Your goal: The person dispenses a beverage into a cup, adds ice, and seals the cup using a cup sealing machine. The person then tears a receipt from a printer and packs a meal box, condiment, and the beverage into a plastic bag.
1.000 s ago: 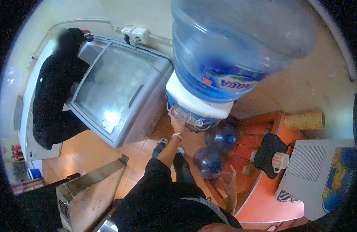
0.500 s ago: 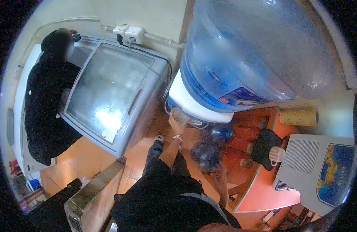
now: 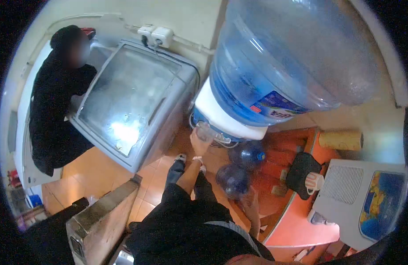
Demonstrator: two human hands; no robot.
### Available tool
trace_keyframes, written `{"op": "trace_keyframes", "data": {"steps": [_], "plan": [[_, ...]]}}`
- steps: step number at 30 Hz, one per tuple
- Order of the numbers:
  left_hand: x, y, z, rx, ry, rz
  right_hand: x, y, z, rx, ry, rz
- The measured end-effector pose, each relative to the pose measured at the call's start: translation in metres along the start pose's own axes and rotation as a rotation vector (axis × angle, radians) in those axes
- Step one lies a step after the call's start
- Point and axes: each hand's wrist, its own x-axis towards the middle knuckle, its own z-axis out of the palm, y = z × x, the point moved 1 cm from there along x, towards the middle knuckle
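Note:
My left hand is wrapped round a clear cup, held against the front of a white and blue water dispenser. A large blue water bottle stands upside down on the dispenser. My right hand hangs low, near a dark blue empty-looking bottle on the floor side; its fingers are blurred, so whether they are apart or closed is unclear. Behind that bottle lies another blue bottle.
A glass-topped freezer stands left, with a person in black beyond it. To the right are an orange counter, a striped mug and a white machine. A worn metal box stands lower left.
The view has shifted, moving the dispenser and bottles within it. My left hand stays at the dispenser with the cup. My right hand has lowered slightly beside the bottle.

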Motion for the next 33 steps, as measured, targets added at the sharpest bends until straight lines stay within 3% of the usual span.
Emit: {"op": "trace_keyframes", "data": {"steps": [2,3,4,6,11,12,13,15,18,19,20,21,22,23,25,27,28,30,33], "plan": [[-0.005,0.002,-0.025,0.1,-0.278,-0.1,0.004,0.024,-0.006,-0.003,-0.026,-0.048],[-0.01,-0.006,-0.034,0.111,-0.179,0.062,0.008,0.031,-0.007,-0.006,-0.031,-0.072],[-0.012,-0.006,-0.047,0.125,-0.14,0.065,0.013,0.018,-0.006,-0.003,-0.063,-0.1],[-0.014,-0.006,-0.07,0.133,-0.091,0.005,0.016,-0.006,-0.007,0.138,-0.066,0.068],[0.029,0.077,-0.169,-0.033,0.112,0.213,0.055,0.009,-0.001,0.04,-0.131,-0.151],[0.046,0.092,-0.189,-0.045,0.171,0.158,0.059,0.007,0.004,0.031,-0.128,-0.182],[0.064,0.099,-0.206,-0.059,0.225,0.104,0.06,-0.005,0.006,0.058,-0.152,-0.124],[0.106,0.08,-0.234,-0.103,0.328,0.206,0.067,-0.013,0.015,0.031,-0.148,-0.189],[0.161,0.058,-0.27,0.007,0.408,0.226,0.07,-0.019,0.031,0.027,-0.058,-0.285],[0.18,0.045,-0.279,0.287,0.467,0.253,0.068,-0.028,0.036,0.002,-0.105,-0.259],[0.198,0.032,-0.281,0.003,0.533,0.378,0.063,-0.032,0.038,-0.015,-0.125,-0.219],[0.216,0.014,-0.286,0.0,0.524,0.39,0.056,-0.041,0.042,-0.023,-0.095,-0.244],[0.228,-0.004,-0.287,0.192,0.625,0.439,0.055,-0.038,0.048,-0.065,-0.045,-0.331],[0.253,-0.049,-0.295,0.341,0.462,0.498,0.054,-0.034,0.052,-0.118,0.016,-0.401],[0.273,-0.072,-0.283,0.4,0.376,0.497,0.037,-0.045,0.058,0.007,0.096,-0.416],[0.293,-0.077,-0.262,0.391,0.348,0.483,0.035,-0.024,0.07,-0.075,0.261,-0.472],[0.295,-0.071,-0.248,0.386,0.332,0.472,0.02,-0.019,0.064,-0.063,0.378,-0.398],[0.299,-0.074,-0.229,0.379,0.293,0.475,0.0,-0.011,0.069,-0.009,0.222,-0.074],[0.296,-0.08,-0.225,0.373,0.283,0.473,-0.031,-0.008,0.064,0.053,0.374,-0.131]]}}
